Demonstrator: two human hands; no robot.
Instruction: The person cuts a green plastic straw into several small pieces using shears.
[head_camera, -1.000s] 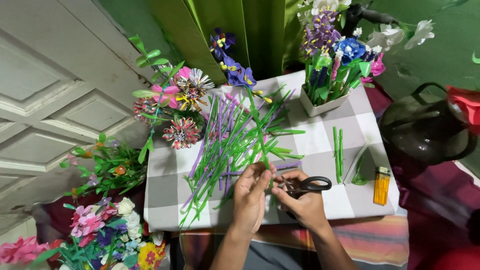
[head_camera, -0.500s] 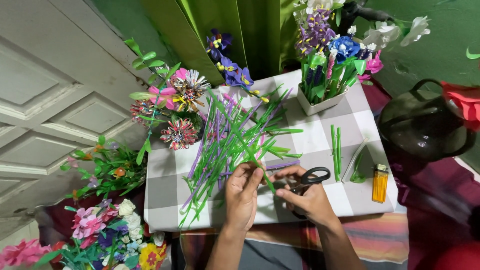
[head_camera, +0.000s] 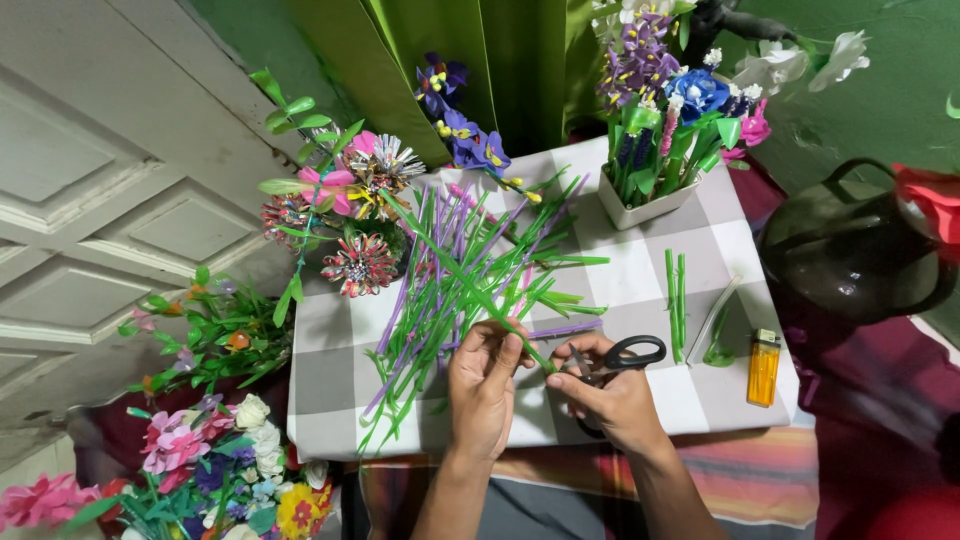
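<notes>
Left hand (head_camera: 483, 378) pinching green stem (head_camera: 470, 290), scissors (head_camera: 612, 360) in right hand (head_camera: 612, 400)

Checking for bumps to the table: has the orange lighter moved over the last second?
No. The orange lighter lies at the same spot near the right edge of the checked cloth, beside the green stem pieces, as before.

Both bare forearms rise from the bottom edge and converge at centre, left hand (head_camera: 483, 385) knuckles-up with fingers curled and fingertips pinched together, right hand (head_camera: 612, 395) just beside it, angled inward, thumb and fingers closed in a grip, fingertips of both hands nearly meeting.
</notes>
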